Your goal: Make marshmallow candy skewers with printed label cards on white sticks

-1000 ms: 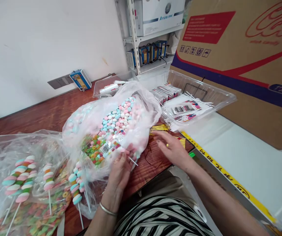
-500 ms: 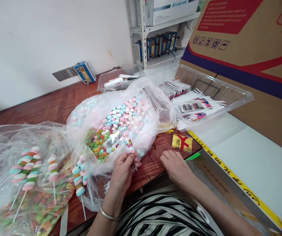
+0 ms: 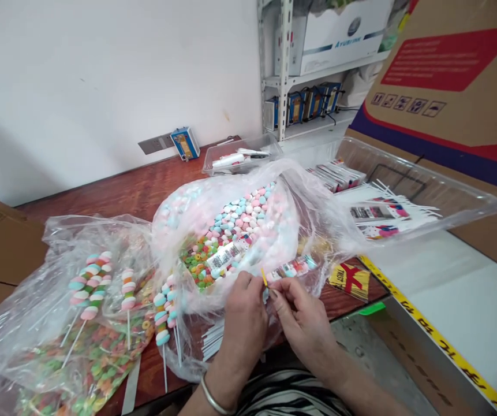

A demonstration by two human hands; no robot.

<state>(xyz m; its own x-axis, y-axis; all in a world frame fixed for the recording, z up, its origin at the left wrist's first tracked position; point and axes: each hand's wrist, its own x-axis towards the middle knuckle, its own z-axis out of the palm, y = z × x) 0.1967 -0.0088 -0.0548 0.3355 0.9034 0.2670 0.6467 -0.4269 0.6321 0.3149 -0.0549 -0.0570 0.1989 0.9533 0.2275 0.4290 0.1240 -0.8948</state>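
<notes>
My left hand [image 3: 242, 315] and my right hand [image 3: 304, 320] meet at the table's front edge. Between the fingertips stands a thin gold twist tie [image 3: 264, 277], pinched at the end of a clear-wrapped candy stick with a barcode label [image 3: 224, 258]. The left fingers grip the wrapper's end and the right thumb and forefinger hold the tie. Behind the hands lies a big clear bag of pastel and ring candies [image 3: 235, 211]. A colourful small packet [image 3: 294, 268] lies just past my right hand.
To the left, a clear bag [image 3: 58, 300] holds twisted candy skewers [image 3: 88, 283]. A pack of gold ties [image 3: 350, 278] lies on the wooden table [image 3: 135, 185]. A clear tray [image 3: 460, 193] of label cards and sticks sits right, under a large cardboard box [image 3: 456, 115]. A metal shelf [image 3: 285, 69] stands behind.
My right hand left the table by the gold pack and joined my left hand, now with a gold tie at the wrapper's end. The view shifted left.
</notes>
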